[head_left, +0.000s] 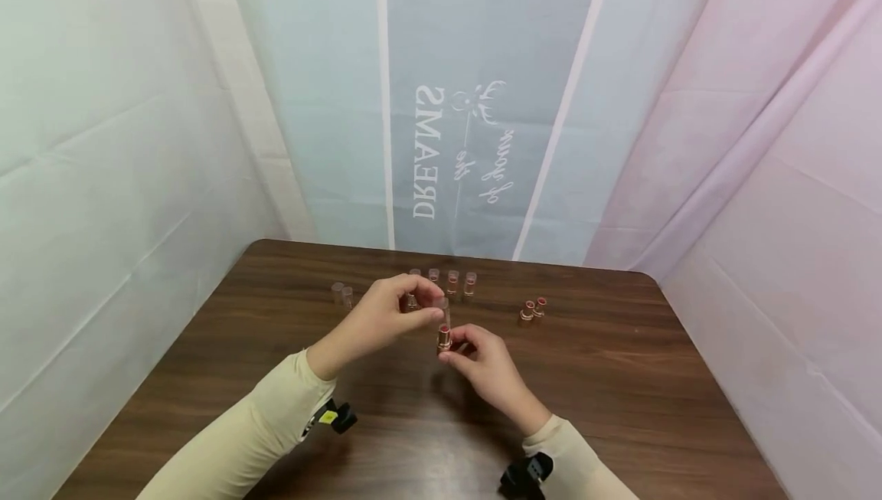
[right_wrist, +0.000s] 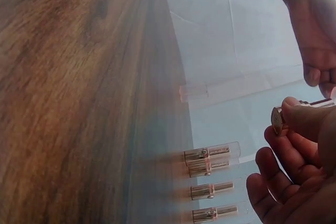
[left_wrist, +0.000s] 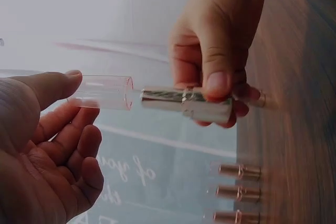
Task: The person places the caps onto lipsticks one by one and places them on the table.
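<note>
My left hand (head_left: pixel 386 320) pinches a clear cap (left_wrist: pixel 107 92) between thumb and fingers, over the middle of the table. Just below it, my right hand (head_left: pixel 491 370) holds a shiny gold lipstick tube (left_wrist: pixel 163 99) by its base, upright with its red tip facing the cap. In the left wrist view a small gap separates the cap's open end from the tube. Behind the left hand stands a row of capped lipsticks (head_left: pixel 452 283), partly hidden by that hand. To the right stand two uncapped lipsticks (head_left: pixel 527 311).
Two clear caps (head_left: pixel 337 292) stand at the left on the brown wooden table (head_left: pixel 606 400). A printed cloth backdrop (head_left: pixel 344 102) hangs behind the table's far edge, with pale cloth walls on both sides.
</note>
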